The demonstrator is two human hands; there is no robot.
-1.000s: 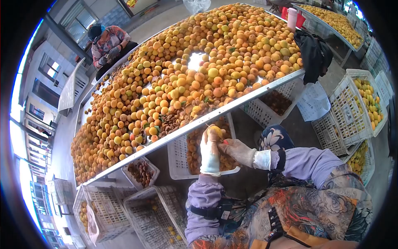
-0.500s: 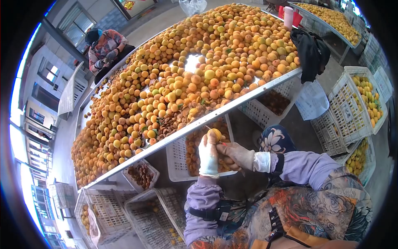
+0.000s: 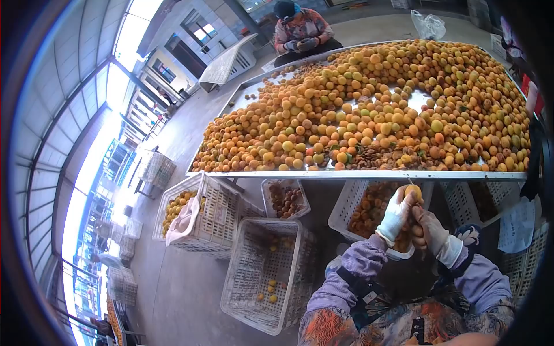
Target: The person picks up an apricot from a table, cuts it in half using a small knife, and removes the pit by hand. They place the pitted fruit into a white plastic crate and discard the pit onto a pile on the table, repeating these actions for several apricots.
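Note:
In front of the table edge, both gloved hands are close together at the front of the sorting table. My left hand (image 3: 396,214), in a white glove, is closed on an apricot (image 3: 412,191). A thin pointed piece (image 3: 410,180) sticks up beside the fruit; I cannot tell what it belongs to. Pressed against the left hand, my right hand (image 3: 431,230) wears a stained glove and has its fingers curled; whatever they hold is hidden. Below the hands stands a white crate (image 3: 341,216) containing apricot pieces. A heap of apricots (image 3: 369,115) covers much of the table.
The table's metal rim (image 3: 346,174) runs just beyond my hands. To the left stand a large crate (image 3: 231,282) with a few fruits, a fuller crate (image 3: 222,216) and a small crate (image 3: 303,212) with dark pieces. Another person (image 3: 303,32) sits at the far side.
My view has swung left, so the table and hands appear farther right and more crates show. The hands stay together at the apricot, with the right hand now more below it.

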